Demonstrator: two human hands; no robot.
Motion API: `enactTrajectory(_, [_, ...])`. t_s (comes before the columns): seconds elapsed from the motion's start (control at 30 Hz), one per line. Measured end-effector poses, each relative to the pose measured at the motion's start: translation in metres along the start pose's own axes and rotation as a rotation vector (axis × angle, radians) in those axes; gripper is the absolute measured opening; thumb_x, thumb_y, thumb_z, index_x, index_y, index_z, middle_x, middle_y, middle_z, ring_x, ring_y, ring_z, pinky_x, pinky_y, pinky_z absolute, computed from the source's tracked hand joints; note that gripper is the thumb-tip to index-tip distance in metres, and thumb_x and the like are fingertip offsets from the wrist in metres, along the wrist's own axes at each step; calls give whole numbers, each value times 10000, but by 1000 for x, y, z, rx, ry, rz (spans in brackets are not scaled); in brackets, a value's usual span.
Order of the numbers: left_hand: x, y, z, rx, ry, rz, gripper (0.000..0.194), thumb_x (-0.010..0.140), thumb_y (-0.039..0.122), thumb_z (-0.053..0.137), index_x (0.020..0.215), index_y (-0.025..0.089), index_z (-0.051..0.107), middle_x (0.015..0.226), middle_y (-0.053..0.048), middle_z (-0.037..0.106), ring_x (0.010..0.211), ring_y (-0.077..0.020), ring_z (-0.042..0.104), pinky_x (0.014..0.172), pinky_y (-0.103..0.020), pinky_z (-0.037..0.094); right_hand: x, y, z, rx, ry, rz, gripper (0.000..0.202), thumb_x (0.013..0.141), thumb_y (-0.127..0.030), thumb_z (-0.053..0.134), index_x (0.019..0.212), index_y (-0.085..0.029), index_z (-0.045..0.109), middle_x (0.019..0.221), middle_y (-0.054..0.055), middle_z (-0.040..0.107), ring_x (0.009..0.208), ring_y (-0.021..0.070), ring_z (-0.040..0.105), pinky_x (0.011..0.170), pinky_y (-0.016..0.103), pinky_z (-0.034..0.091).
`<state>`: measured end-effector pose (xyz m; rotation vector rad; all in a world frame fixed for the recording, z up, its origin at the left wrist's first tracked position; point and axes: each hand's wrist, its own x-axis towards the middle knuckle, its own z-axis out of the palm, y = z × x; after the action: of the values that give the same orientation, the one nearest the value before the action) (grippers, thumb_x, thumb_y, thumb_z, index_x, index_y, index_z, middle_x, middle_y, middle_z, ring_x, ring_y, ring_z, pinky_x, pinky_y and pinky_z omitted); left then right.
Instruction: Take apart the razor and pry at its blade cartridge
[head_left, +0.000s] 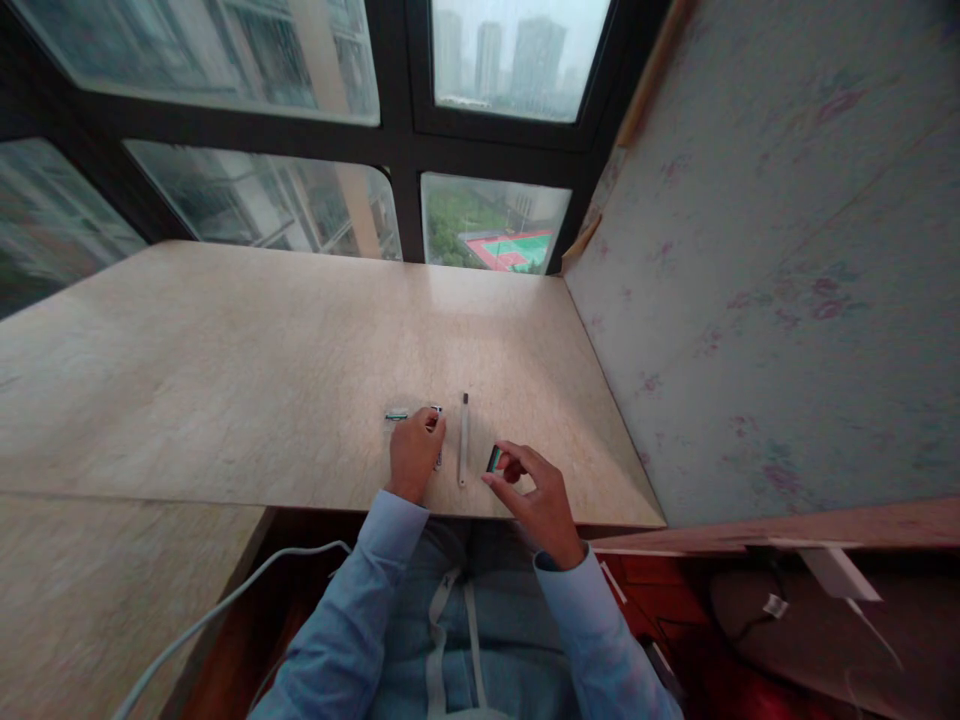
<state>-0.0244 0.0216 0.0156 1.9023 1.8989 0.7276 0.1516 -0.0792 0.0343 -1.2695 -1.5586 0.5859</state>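
Hands work at the near edge of the counter [225,340], a pale slab that runs far back to the windows [300,210] and stops on the right against a patterned wall [750,250]. Most of the slab is bare, with wide room to the left and far side; the things sit in a tight cluster close to the near edge.

Left hand [414,450] rests on the counter with fingers curled; its grip is closed, though whether it pinches the small part [438,440] under its fingertips I cannot tell. Just left of its knuckles lies a small green-tipped piece [396,415], apart from the hand. Between the hands lies a thin pale stick [463,440], pointing near to far, touching neither hand.

Right hand [534,492] hovers over the near edge, thumb and forefinger closed on a small dark block [494,459] (a green and red stripe shows on its face), held just above the counter, right of the stick.

Blue sleeves [360,600] lead back to the lap; a white cable [225,600] hangs below the counter on the left.
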Motion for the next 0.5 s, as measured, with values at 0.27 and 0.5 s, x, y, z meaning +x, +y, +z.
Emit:
enactTrajectory(0.27, [-1,1,0,160,14,8,285,931,328,495,938,192,744,889,-112,751,826,-231,665,699,-298,409,1,-2,4,4,-15,-13,319,857,-324,720,1150,-214,659,843,30,670,675,157,605,660,294,534])
enactTrajectory(0.5, [-3,0,-3,195,60,-19,339,933,353,482,916,150,752,960,-160,723,864,-270,642,719,-333,420,2,-4,5,11,-21,-16,316,856,-319,722,1145,-204,661,840,30,670,675,154,600,658,292,532])
